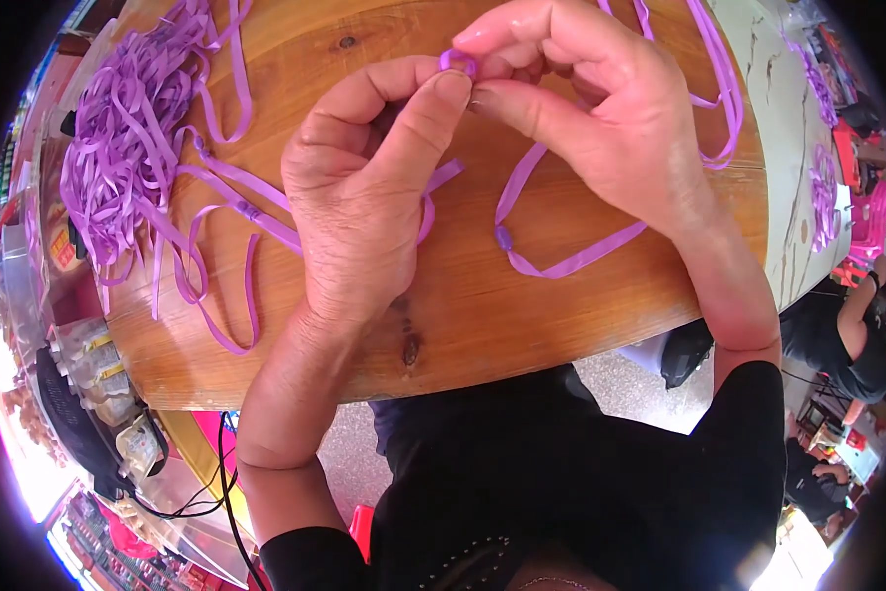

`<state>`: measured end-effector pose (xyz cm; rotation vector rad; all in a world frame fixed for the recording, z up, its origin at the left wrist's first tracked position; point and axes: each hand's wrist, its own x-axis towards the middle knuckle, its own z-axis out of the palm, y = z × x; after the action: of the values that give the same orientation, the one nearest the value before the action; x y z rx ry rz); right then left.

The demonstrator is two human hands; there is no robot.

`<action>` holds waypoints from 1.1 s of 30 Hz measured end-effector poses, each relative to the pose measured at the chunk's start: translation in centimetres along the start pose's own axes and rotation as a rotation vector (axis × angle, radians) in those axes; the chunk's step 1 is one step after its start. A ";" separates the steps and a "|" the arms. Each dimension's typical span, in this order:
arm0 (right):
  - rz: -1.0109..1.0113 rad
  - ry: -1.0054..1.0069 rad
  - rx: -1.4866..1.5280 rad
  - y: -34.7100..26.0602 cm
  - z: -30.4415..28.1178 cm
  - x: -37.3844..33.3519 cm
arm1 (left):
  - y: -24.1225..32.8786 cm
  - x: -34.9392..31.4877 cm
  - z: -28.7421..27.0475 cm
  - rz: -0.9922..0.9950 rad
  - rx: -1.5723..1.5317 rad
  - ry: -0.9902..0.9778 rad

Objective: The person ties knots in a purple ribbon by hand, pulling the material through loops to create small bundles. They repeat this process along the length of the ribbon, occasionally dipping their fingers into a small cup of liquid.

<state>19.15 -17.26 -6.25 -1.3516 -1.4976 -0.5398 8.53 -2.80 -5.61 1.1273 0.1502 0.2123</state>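
Note:
A purple ribbon lanyard (457, 63) makes a small loop between my two hands, above the far middle of the wooden table. My left hand (369, 167) is closed, its thumb and forefinger pinching the loop from the left. From the right, my right hand (595, 108) pinches the same spot with its fingertips. Some of the strap (581, 258) hangs onto the wood below my right hand, with a darker purple joint on it. Another strap end shows past my left wrist; which piece it belongs to is hidden by the hand.
A heap of purple lanyards (132, 138) covers the far left of the wooden table (482, 335), with loose straps trailing from it. More straps (723, 89) lie at the far right. Beyond is a white marbled surface (787, 148); black cables (224, 463) hang at lower left.

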 end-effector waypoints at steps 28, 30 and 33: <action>0.268 -0.249 -0.113 -3.8 -2.4 2.8 | 0.9 0.5 -1.1 -0.294 0.086 -0.019; 0.287 -0.279 -0.165 -3.4 -2.6 2.7 | 1.0 0.9 -1.7 -0.318 0.102 -0.170; -0.336 -0.057 -0.334 1.6 -2.0 0.4 | 1.0 0.9 -0.9 -0.309 0.084 -0.162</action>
<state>21.40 -18.36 -5.54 -1.3789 -1.7493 -1.0083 9.11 -1.35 -5.07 1.1831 0.1883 -0.1607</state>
